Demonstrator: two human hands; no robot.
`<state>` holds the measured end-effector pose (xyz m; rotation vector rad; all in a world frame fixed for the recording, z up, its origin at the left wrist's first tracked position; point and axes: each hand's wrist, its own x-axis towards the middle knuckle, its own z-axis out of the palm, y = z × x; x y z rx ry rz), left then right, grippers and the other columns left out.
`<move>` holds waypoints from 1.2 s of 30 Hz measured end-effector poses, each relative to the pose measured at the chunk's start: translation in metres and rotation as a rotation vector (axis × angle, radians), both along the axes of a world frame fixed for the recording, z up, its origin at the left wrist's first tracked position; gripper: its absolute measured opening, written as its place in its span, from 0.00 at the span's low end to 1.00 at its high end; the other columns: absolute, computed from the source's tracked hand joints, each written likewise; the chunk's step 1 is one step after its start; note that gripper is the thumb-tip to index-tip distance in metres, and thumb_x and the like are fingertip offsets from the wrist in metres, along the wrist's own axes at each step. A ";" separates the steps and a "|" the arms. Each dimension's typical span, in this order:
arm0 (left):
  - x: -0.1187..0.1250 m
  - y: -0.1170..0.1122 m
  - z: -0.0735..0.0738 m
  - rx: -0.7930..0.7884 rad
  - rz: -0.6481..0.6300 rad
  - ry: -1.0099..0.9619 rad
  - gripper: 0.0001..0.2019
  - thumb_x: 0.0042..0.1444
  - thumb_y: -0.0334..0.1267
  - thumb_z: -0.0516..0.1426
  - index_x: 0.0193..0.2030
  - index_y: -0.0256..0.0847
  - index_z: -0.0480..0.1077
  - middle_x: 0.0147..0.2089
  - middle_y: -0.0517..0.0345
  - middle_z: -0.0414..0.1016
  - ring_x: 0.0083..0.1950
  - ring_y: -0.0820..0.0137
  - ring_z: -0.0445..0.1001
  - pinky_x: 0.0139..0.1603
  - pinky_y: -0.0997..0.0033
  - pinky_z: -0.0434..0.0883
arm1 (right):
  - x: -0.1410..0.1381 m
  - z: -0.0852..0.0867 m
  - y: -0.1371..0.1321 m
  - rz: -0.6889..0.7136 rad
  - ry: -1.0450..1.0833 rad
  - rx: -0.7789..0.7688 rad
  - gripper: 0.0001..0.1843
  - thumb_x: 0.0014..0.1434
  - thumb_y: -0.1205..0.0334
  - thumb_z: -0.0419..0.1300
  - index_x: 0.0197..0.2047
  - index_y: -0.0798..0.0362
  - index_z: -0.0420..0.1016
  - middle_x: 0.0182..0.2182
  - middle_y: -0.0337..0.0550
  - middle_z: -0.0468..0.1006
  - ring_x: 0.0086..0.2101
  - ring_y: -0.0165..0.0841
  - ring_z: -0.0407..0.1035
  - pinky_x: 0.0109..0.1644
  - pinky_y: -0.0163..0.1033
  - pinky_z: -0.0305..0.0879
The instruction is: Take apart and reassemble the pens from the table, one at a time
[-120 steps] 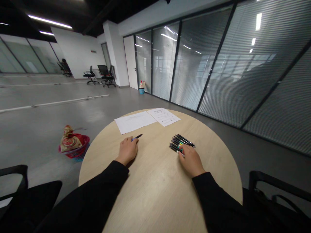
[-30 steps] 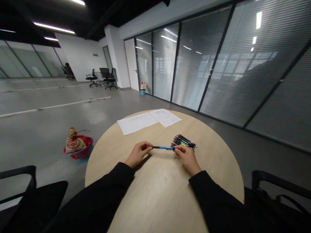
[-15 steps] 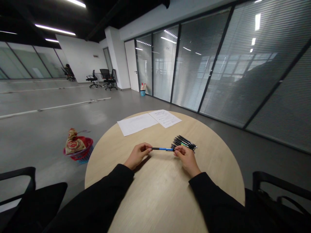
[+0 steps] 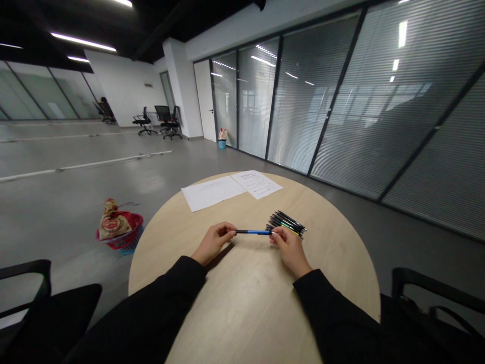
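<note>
A blue-and-black pen (image 4: pixel 253 232) is held level just above the round wooden table (image 4: pixel 242 308), one end in each hand. My left hand (image 4: pixel 214 241) pinches its black left end and my right hand (image 4: pixel 290 246) pinches its right end. A bundle of several dark pens (image 4: pixel 287 222) lies on the table right behind my right hand. Two white paper sheets (image 4: pixel 212 192) (image 4: pixel 256 183) lie side by side at the far edge of the table.
A red basket with a bag (image 4: pixel 120 228) stands on the grey floor left of the table. Black chairs flank me at the lower left (image 4: pixel 34 298) and lower right (image 4: pixel 435 303). Glass partitions with blinds (image 4: pixel 359 101) run along the right side.
Four seconds ago my left hand held the pen alone on the left and my right hand rested on the pen bundle. Over the last second both hands hold the pen nearly still.
</note>
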<state>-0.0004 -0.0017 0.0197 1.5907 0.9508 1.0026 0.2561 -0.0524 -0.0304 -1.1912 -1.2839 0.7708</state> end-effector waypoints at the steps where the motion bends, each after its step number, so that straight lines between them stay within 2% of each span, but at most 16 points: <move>1: 0.000 0.000 0.000 -0.001 -0.001 -0.001 0.15 0.50 0.47 0.66 0.35 0.34 0.75 0.27 0.60 0.71 0.29 0.73 0.65 0.31 0.73 0.61 | 0.000 0.001 -0.001 0.000 -0.006 0.000 0.16 0.61 0.48 0.60 0.40 0.54 0.74 0.33 0.47 0.80 0.33 0.38 0.77 0.39 0.43 0.75; 8: 0.000 -0.001 0.002 -0.001 0.006 0.003 0.15 0.50 0.46 0.65 0.35 0.34 0.75 0.28 0.60 0.70 0.29 0.74 0.64 0.31 0.73 0.60 | 0.000 0.004 -0.002 -0.008 -0.069 0.018 0.13 0.62 0.51 0.58 0.38 0.53 0.74 0.31 0.45 0.79 0.32 0.37 0.76 0.38 0.41 0.73; 18: 0.000 0.003 -0.004 -0.005 -0.003 0.002 0.15 0.51 0.46 0.65 0.36 0.34 0.75 0.28 0.60 0.71 0.30 0.73 0.66 0.32 0.73 0.61 | 0.001 0.005 -0.004 -0.010 -0.134 0.031 0.12 0.64 0.53 0.56 0.37 0.52 0.73 0.30 0.43 0.77 0.31 0.36 0.74 0.36 0.40 0.72; 36: 0.000 0.000 0.000 -0.001 -0.009 0.016 0.15 0.51 0.46 0.65 0.35 0.34 0.75 0.28 0.59 0.72 0.30 0.73 0.66 0.32 0.72 0.61 | -0.002 0.021 -0.011 -0.097 -0.410 0.097 0.12 0.66 0.58 0.51 0.33 0.51 0.69 0.26 0.38 0.72 0.29 0.33 0.66 0.35 0.37 0.57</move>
